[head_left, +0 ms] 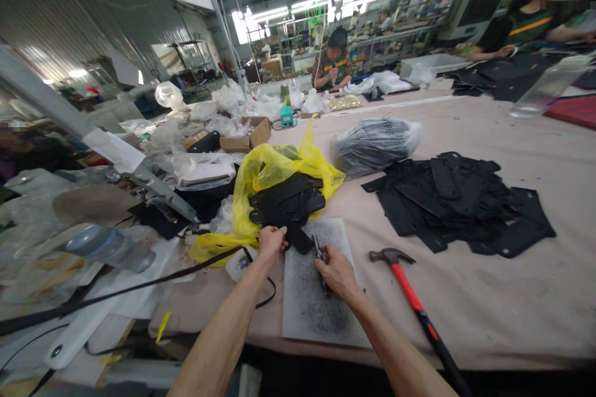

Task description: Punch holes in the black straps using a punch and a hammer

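Observation:
My left hand (273, 240) pinches the near edge of a flat black piece (298, 237), which lies partly over a worn white board (302, 316). In my right hand (337, 268) is a slim dark metal punch (318, 247), held above the board; its working end cannot be made out. Just beyond my left hand, a yellow plastic bag (246, 180) lies open with several similar black pieces (291, 193) in it. To the right of the board rests a claw hammer (410, 285) with a red and black handle.
A large heap of black pieces (456, 195) lies on the right of the cloth-covered table (512, 298). Behind it sits a clear bag of dark pieces (375, 142). Cardboard box (249, 134), plastic jug (109, 247) and slanted metal post (153, 180) stand left. Co-workers sit across the table.

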A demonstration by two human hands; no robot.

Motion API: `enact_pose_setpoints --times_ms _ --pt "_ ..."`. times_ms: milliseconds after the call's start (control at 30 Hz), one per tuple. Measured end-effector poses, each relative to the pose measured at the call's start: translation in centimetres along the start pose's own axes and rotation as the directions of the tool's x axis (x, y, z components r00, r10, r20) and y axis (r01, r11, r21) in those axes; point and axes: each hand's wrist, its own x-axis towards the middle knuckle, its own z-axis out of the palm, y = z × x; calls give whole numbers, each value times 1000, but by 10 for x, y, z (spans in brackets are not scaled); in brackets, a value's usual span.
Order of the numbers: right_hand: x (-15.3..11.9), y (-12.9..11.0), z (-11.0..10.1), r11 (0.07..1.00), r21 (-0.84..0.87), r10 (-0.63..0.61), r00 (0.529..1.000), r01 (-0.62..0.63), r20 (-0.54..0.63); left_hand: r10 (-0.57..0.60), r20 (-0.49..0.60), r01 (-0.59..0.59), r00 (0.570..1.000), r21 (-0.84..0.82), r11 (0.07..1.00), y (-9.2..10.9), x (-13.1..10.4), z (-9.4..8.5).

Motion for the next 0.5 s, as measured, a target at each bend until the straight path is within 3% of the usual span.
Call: enact_pose_setpoints --times_ms 133,300,400,500 --pt "1 6 -1 977 210 22 1000 -21 0 65 -37 -63 997 71 996 3 -6 -7" --pt "2 13 -8 792 609 58 998 -47 1 340 -110 -276 934 380 883 -5 -25 -29" --pt "1 10 -10 816 578 25 999 -5 -27 344 -64 -309 937 312 899 -16 -38 -35" --pt "-4 2 -8 935 350 -39 998 53 -47 282 17 -280 959 202 939 -29 -52 -35"
